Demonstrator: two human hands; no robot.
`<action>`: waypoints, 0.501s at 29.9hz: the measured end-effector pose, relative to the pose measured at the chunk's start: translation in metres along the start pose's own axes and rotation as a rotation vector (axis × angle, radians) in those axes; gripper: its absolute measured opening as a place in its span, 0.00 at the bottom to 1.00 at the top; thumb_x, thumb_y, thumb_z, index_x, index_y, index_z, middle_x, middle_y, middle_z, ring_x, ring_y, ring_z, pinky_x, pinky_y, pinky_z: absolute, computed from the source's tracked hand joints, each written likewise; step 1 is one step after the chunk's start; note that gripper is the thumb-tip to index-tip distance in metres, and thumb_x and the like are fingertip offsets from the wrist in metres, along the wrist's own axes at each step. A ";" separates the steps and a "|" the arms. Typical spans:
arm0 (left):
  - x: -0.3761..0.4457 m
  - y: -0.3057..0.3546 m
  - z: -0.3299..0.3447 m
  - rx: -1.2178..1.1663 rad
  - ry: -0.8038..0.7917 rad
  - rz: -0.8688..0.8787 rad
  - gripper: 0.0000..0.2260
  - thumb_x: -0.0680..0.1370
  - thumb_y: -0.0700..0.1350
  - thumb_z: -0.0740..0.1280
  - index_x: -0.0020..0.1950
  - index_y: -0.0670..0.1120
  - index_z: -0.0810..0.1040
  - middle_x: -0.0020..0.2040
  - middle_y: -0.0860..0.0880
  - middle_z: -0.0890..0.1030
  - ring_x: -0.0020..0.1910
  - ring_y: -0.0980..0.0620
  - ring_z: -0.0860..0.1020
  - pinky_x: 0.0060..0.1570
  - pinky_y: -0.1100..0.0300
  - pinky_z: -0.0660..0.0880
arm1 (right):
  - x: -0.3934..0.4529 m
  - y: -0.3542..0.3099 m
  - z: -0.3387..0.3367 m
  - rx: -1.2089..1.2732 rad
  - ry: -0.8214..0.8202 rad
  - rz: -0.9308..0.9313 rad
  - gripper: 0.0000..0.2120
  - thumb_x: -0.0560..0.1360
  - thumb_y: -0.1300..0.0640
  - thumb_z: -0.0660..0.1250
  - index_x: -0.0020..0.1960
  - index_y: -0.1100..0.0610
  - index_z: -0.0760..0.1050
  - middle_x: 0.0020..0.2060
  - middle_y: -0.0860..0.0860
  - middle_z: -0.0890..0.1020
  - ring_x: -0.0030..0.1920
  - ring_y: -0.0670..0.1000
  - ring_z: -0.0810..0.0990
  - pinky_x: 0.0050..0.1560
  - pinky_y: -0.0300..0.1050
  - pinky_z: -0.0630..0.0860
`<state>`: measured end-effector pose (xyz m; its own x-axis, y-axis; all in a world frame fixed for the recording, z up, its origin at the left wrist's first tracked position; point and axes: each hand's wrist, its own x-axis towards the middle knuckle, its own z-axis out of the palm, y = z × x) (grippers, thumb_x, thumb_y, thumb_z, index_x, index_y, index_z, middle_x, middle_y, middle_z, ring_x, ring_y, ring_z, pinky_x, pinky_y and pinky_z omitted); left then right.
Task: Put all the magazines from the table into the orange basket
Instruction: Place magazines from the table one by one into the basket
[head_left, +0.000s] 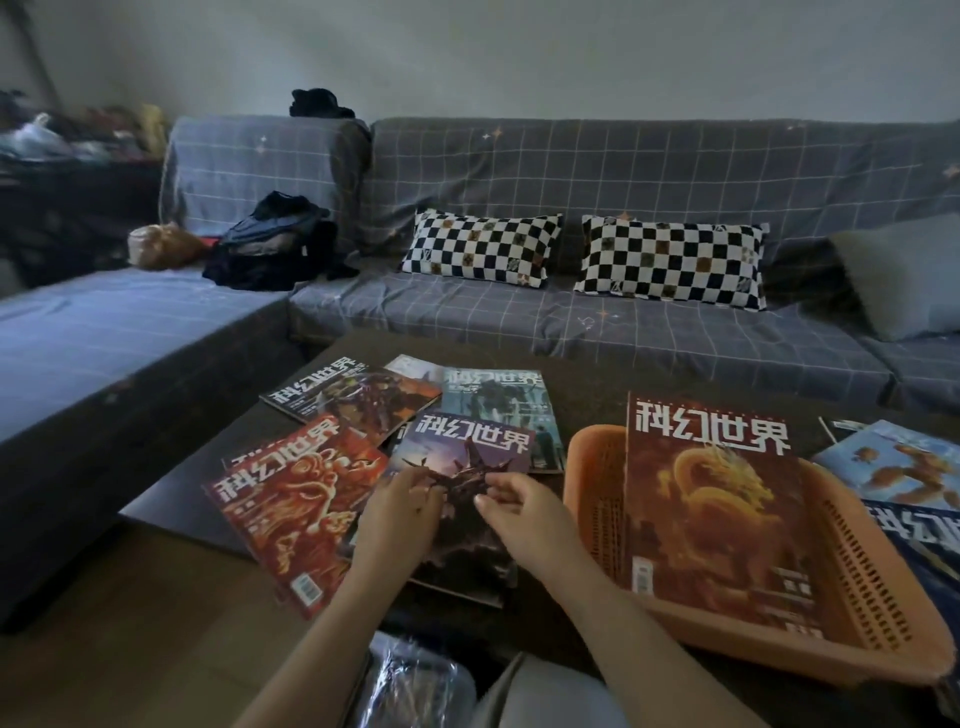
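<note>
Just under both hands' fingers (415, 480), purple magazine (467, 452), beside orange basket (597, 483).

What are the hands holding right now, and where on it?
Nothing is clearly held: both hands rest over the middle of the dark purple magazine; any grip cannot be told.

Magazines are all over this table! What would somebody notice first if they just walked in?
Probably the orange basket at the table's right, with a golden-dragon magazine already lying in it. Next, the fan of bright magazines on the left, above all the red lion-dance magazine. In the middle, the left hand and right hand reach over a dark purple magazine; two checkered pillows sit on the sofa behind.
</note>
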<state>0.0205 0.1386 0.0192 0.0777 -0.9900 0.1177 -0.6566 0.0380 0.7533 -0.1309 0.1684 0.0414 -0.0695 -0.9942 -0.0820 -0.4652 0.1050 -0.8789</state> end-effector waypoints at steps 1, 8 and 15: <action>0.002 -0.009 0.000 0.036 0.005 -0.023 0.15 0.79 0.46 0.64 0.65 0.45 0.76 0.59 0.45 0.78 0.57 0.45 0.76 0.51 0.54 0.73 | 0.002 0.001 0.007 -0.010 -0.023 0.031 0.20 0.75 0.50 0.65 0.67 0.51 0.70 0.59 0.47 0.77 0.54 0.44 0.76 0.53 0.36 0.70; 0.014 -0.046 -0.002 0.236 -0.052 -0.163 0.23 0.79 0.54 0.64 0.72 0.50 0.68 0.74 0.44 0.67 0.73 0.42 0.62 0.70 0.42 0.58 | 0.006 0.021 0.034 -0.182 -0.040 0.160 0.29 0.74 0.49 0.66 0.72 0.55 0.64 0.69 0.52 0.69 0.69 0.54 0.67 0.70 0.47 0.63; 0.026 -0.052 -0.013 0.018 -0.033 -0.227 0.17 0.76 0.47 0.70 0.64 0.45 0.76 0.53 0.45 0.82 0.48 0.48 0.80 0.44 0.53 0.78 | 0.000 0.030 0.034 -0.136 0.069 0.207 0.28 0.72 0.53 0.70 0.70 0.54 0.65 0.66 0.52 0.72 0.67 0.52 0.69 0.67 0.47 0.64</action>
<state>0.0669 0.1125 -0.0085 0.2006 -0.9768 -0.0751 -0.6383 -0.1885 0.7463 -0.1150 0.1708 -0.0007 -0.2339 -0.9476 -0.2175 -0.5490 0.3133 -0.7749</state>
